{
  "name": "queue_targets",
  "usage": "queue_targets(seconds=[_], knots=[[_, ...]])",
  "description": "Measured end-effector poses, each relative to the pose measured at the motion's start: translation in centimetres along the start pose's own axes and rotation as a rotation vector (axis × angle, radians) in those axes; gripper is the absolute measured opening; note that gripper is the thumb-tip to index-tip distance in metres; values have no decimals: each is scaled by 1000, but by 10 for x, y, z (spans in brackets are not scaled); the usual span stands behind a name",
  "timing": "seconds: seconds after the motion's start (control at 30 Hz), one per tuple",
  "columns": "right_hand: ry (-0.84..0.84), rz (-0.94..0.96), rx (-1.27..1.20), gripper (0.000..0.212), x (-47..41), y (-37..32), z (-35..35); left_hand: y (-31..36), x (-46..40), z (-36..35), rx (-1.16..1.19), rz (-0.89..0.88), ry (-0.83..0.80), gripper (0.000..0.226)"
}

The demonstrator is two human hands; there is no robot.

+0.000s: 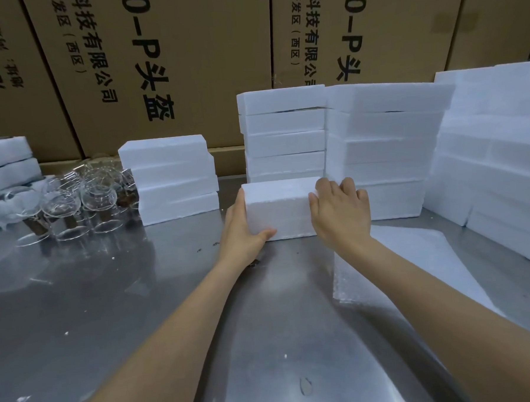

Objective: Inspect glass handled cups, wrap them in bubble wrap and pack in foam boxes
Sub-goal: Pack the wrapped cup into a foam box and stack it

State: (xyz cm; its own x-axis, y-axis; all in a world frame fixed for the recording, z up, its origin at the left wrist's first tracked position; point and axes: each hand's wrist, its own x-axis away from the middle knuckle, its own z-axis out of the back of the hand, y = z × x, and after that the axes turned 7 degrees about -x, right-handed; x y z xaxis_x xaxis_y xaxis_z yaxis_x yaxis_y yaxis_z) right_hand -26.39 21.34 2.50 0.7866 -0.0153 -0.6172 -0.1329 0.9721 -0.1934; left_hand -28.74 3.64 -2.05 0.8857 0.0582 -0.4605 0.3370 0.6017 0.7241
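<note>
Between both hands [292,222], foam box [281,210].

A packing area in a warehouse: printed cardboard cartons [164,67] line the wall behind a steel worktable [109,301] stacked with white foam boxes [387,151].
</note>
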Motion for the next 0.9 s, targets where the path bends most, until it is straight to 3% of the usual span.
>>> queue_targets(seconds=[0.23,0.5,0.73,0.9], knots=[[9,-11,-24,18,-7,11,-9,-2,-15,-8,6,-32,-80,91],[-3,-24,9,28,-9,14,-14,-3,-16,-9,-20,-60,-222,94],[-20,-30,61,30,-7,16,-15,-1,-14,-10,-161,-15,-249,89],[-68,-37,42,33,-4,15,-9,2,-9,-10,-218,71,-245,111]])
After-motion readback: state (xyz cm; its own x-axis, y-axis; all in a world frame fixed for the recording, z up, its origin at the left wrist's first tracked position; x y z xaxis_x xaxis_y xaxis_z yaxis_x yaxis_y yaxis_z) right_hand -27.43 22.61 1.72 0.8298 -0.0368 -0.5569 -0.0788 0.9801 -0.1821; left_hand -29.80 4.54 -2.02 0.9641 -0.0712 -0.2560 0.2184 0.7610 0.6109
